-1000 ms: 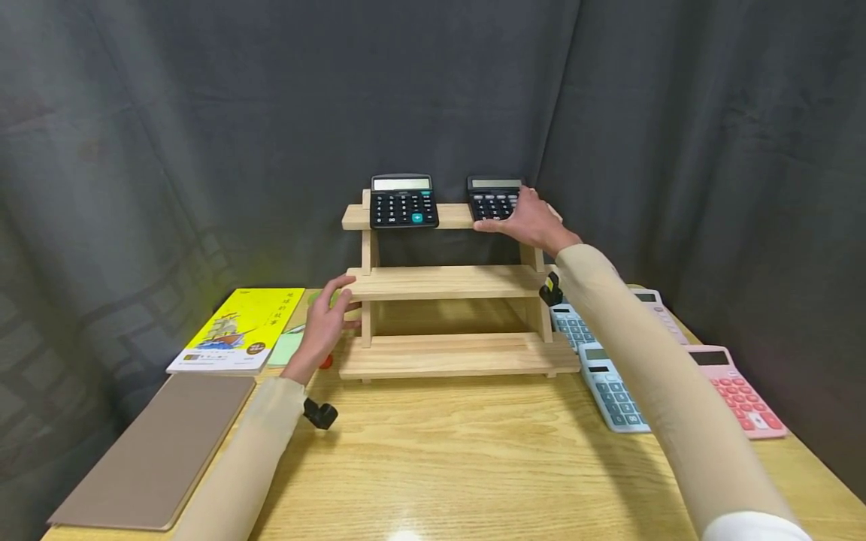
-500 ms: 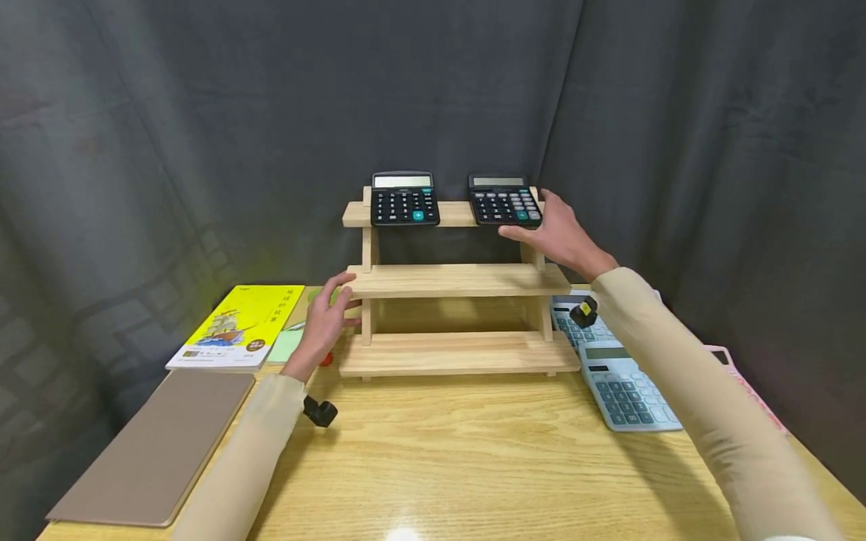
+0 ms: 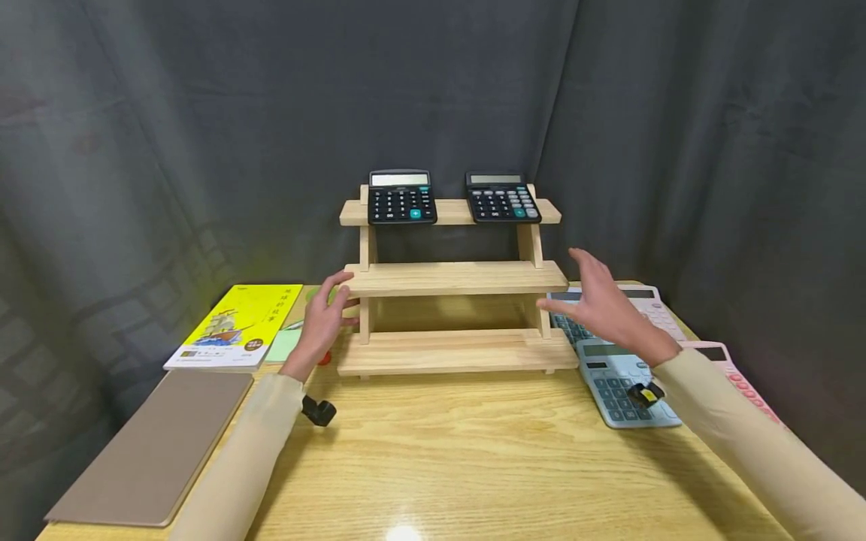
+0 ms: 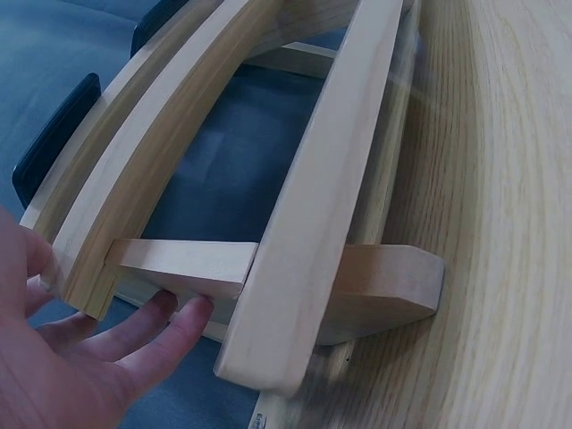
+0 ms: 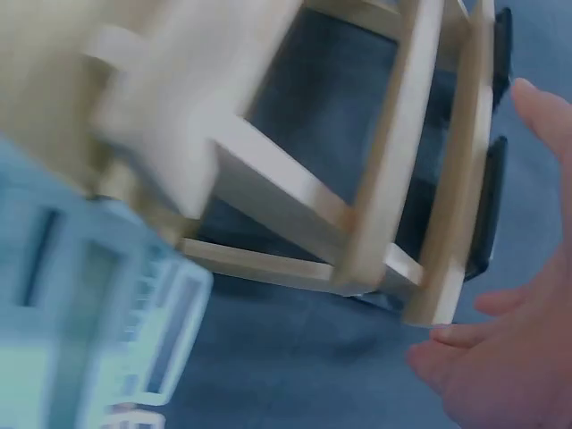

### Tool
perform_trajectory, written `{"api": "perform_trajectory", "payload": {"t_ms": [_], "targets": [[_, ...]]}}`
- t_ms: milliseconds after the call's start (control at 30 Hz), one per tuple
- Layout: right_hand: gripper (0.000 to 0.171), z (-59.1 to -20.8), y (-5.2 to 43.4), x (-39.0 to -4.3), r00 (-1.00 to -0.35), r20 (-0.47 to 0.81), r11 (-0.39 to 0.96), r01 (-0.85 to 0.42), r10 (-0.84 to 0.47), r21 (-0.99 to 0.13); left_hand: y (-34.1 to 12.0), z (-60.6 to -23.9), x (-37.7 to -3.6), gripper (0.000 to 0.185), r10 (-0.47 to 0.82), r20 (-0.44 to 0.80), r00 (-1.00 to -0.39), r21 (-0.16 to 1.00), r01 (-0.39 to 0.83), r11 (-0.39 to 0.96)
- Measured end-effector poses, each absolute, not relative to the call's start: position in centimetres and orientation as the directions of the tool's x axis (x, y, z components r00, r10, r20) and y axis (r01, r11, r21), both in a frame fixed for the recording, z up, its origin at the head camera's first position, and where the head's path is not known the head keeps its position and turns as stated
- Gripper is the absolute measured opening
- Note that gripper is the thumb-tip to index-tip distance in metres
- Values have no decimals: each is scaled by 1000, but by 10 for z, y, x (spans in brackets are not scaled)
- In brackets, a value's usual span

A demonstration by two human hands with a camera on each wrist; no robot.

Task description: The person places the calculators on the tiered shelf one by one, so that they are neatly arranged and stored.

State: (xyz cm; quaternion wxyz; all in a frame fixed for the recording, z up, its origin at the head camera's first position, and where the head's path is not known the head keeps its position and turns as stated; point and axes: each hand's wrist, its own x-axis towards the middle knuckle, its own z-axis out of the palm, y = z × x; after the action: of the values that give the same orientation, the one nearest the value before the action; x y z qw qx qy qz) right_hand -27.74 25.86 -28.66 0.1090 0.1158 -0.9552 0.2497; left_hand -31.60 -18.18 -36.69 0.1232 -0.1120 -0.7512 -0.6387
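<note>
A three-tier wooden stand (image 3: pixel 460 279) is on the table. My left hand (image 3: pixel 322 321) holds the left end of its middle tier; in the left wrist view my left fingers (image 4: pixel 165 344) reach under the tier to the side support. Two black calculators lean on the top tier: a left one (image 3: pixel 402 198) and a right one (image 3: pixel 502 198). My right hand (image 3: pixel 605 308), fingers spread and holding nothing, hovers off the stand's right side, in front of a light-blue calculator (image 3: pixel 625 398). The right wrist view shows the right hand apart from the stand, partly out of frame.
Behind the right forearm lie a pink calculator (image 3: pixel 737 372), a white calculator (image 3: pixel 652 304) and another blue calculator (image 3: pixel 564 319). On the left are a yellow book (image 3: pixel 240 323), a brown notebook (image 3: pixel 152 447) and a green notepad (image 3: pixel 283 346). A grey curtain (image 3: pixel 271 135) hangs behind.
My right hand has left the right black calculator and moved down and right, below the top tier. That calculator stays leaning there. The left hand has kept its place on the stand.
</note>
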Motion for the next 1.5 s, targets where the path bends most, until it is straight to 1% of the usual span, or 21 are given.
{"api": "perform_trajectory", "payload": {"t_ms": [267, 500, 633, 867, 1133, 1333, 1500], "targets": [[117, -320, 285, -239, -945, 270, 850, -290, -182, -440, -181, -368, -317, 41, 9, 326, -945, 932, 323, 163], [124, -340, 300, -210, -960, 232, 862, -250, -159, -442, -179, -369, -317, 41, 8, 313, -950, 938, 310, 156], [127, -351, 311, -197, -962, 228, 861, -241, -151, -447, -179, -367, -318, 42, 16, 318, -948, 937, 317, 148], [127, -365, 332, -180, -968, 208, 847, -226, -140, -481, -181, -367, -319, 42, 9, 314, -949, 936, 311, 162], [126, -381, 346, -174, -977, 169, 832, -201, -131, -518, -182, -366, -317, 42, 8, 323, -946, 934, 320, 157], [116, -393, 348, -180, -970, 186, 832, -232, -158, -504, -182, -366, -317, 41, -4, 321, -947, 934, 315, 167], [122, -401, 350, -185, -969, 175, 829, -242, -177, -503, -184, -366, -316, 43, 11, 322, -947, 933, 320, 163]]}}
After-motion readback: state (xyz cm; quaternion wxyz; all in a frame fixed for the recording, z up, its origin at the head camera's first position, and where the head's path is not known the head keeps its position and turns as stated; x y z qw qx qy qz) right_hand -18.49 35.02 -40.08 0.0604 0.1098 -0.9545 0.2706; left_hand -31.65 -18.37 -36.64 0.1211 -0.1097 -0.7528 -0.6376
